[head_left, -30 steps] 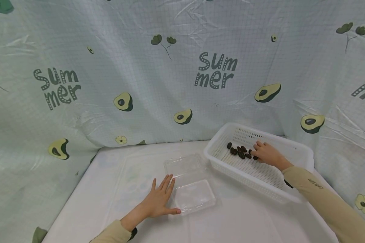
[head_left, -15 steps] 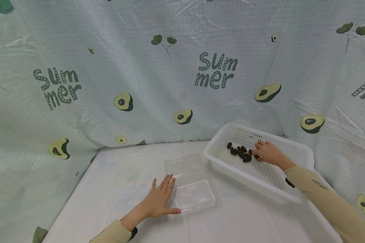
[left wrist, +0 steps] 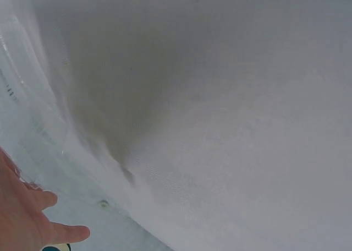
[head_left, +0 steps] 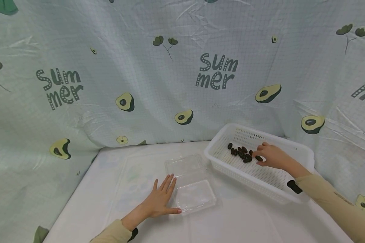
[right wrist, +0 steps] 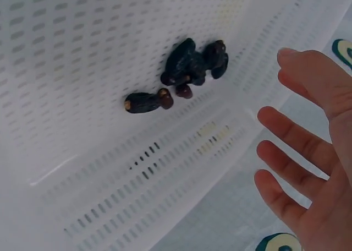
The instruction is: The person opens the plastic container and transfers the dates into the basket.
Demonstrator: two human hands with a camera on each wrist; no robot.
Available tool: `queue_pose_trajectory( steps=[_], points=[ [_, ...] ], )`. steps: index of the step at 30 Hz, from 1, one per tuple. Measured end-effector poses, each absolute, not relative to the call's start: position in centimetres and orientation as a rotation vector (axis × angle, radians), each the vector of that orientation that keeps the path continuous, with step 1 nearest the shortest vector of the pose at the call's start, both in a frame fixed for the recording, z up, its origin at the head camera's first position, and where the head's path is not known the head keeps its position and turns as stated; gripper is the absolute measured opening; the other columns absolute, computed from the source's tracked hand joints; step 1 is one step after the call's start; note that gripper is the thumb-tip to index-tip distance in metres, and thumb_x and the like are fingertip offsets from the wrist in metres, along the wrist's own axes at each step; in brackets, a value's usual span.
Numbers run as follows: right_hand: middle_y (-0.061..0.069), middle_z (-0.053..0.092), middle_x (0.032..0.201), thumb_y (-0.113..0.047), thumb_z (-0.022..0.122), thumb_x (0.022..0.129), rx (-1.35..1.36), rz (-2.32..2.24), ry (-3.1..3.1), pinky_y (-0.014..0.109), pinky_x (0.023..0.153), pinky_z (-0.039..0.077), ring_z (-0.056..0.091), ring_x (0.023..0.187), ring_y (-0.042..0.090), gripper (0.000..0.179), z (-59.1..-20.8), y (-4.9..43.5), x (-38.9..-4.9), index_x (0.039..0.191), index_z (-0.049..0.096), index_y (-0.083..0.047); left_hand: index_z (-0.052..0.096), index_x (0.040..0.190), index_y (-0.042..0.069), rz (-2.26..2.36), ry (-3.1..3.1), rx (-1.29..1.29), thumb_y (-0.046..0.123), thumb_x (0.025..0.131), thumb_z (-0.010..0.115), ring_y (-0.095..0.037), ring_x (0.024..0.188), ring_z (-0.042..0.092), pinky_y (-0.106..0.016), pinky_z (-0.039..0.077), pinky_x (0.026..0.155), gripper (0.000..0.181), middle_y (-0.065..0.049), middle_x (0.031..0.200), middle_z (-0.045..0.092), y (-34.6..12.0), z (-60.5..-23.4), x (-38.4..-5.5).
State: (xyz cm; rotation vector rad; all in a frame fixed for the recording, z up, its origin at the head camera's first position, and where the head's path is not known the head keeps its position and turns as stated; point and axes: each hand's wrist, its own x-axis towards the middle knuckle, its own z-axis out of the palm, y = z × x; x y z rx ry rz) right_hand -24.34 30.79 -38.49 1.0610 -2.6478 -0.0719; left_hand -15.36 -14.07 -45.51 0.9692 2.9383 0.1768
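Observation:
My left hand (head_left: pixel 158 200) lies with spread fingers at the left edge of a clear plastic clamshell box (head_left: pixel 196 195), whose two halves lie unfolded on the table. The left wrist view shows part of this hand (left wrist: pixel 25 218) at its lower left. My right hand (head_left: pixel 273 158) is inside a white perforated basket (head_left: pixel 261 182). Its thumb and fingers are apart around a single dark date (head_left: pixel 259 158). Several dark brown dates (head_left: pixel 241 154) are clustered just left of it. In the right wrist view, the hand (right wrist: pixel 313 157) shows nothing between its parted fingers, with dates (right wrist: pixel 184 64) on the basket floor.
The white table (head_left: pixel 140 168) carries the box in the middle and the basket at back right. A curtain (head_left: pixel 158 84) printed with avocados hangs behind the table and along its sides. High basket walls surround the dates.
My right wrist has shifted to the right and its thumb and fingers have parted, showing more of the single date. The left hand stays put by the box. The head view has shifted slightly.

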Motion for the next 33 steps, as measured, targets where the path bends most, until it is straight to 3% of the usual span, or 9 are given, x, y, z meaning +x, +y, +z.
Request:
queue_pose_trajectory(
  steps=[20,33],
  points=[
    [-0.008,0.058,0.078,-0.018,0.077,0.065,1.089,0.057,-2.459,0.026,0.059,0.043,0.048,0.072,0.01,0.025,-36.0,28.6,-20.1,0.087,0.066,-0.02,0.007,0.144,0.003,0.215,2.947,0.984,0.062,0.084,0.04,-0.035,0.138,0.005,-0.063,0.011,0.101,0.091,-0.02,0.149,0.001,-14.4,-45.3,-14.9],
    [0.005,0.059,0.099,-0.023,0.075,0.068,0.961,0.15,-2.379,0.038,0.067,0.045,0.055,0.087,0.02,0.043,-37.4,23.8,-17.0,0.107,0.062,-0.01,0.009,0.145,0.013,0.226,3.08,1.061,0.048,0.089,0.043,-0.029,0.139,0.01,-0.064,0.012,0.1,0.074,-0.005,0.152,0.004,-14.7,-44.3,-13.6]
  ],
)
